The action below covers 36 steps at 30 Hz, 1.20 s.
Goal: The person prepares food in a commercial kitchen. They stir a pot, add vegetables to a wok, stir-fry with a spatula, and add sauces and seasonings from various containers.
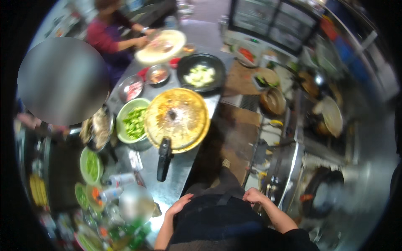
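My left hand (180, 204) lies along the side of my black apron (213, 216), close to the edge of the steel table (180, 169). It holds nothing that I can see. On my other side, my right hand (253, 195) has curled fingers near the apron's edge; whether it pinches the cloth is unclear. Before me on the table sits a round, yellow-stained pan or lid (188, 131) with a black handle (164, 160) pointing towards me. It overlaps a green bowl of chopped green vegetables (133, 125). Behind it, a black wok (201, 56) contains pale cut vegetables (200, 76).
A person (106, 44) works over a large pale round board (160, 47). Metal bowls of meat (133, 89), a pan of cooked food (99, 128) and bottles (122, 179) crowd the table. To the right runs a steel stove (292, 169) with a steaming wok (323, 191). Cardboard (238, 125) covers the floor.
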Tool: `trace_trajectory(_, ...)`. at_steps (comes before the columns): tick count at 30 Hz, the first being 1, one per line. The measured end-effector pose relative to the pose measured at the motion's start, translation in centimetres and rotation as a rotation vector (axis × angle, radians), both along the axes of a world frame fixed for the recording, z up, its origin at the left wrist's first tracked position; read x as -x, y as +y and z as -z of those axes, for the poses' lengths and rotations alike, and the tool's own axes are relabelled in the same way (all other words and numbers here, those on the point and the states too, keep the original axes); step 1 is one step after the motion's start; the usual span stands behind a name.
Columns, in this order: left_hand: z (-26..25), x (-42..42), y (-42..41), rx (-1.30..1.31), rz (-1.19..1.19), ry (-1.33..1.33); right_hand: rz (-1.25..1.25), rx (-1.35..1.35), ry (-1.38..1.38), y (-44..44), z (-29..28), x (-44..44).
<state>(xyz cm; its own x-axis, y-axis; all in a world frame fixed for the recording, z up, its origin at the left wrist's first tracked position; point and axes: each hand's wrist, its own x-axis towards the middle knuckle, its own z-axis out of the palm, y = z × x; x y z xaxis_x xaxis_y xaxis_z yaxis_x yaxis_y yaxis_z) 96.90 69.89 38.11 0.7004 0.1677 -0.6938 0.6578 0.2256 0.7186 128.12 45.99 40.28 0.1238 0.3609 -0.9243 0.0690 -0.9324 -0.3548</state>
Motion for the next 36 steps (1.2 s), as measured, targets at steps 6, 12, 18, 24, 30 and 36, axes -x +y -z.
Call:
trace_trajectory(6, 5.7, 1.0, -0.3, 0.112, 0.487, 0.084, 0.224, -0.359, -0.489, -6.1, -2.9, 11.7)
trace_trajectory(12, 2.1, -2.4, -3.4, 0.037, 0.719, 0.080, 0.713, -0.306, -0.216, -14.2, -2.0, 26.2)
trace_trajectory(18, -1.7, -11.9, -15.7, -0.137, 1.352, -0.130, 1.389, -0.508, -0.291, -19.6, 1.0, 40.8)
trace_trajectory(24, -6.2, -13.3, -41.8, -0.204, 1.735, -0.432, 1.559, -0.550, -0.478, -25.8, -1.7, 57.6)
trace_trajectory(30, -11.6, -3.5, -54.3, -0.180, 2.209, -0.400, 1.734, -0.417, 0.111, -29.2, 6.5, 74.3)
trace_trajectory(36, -12.5, 7.2, -62.0, 0.088, 2.817, -0.191, 2.527, -0.006, 0.096, -32.1, 1.3, 84.2)
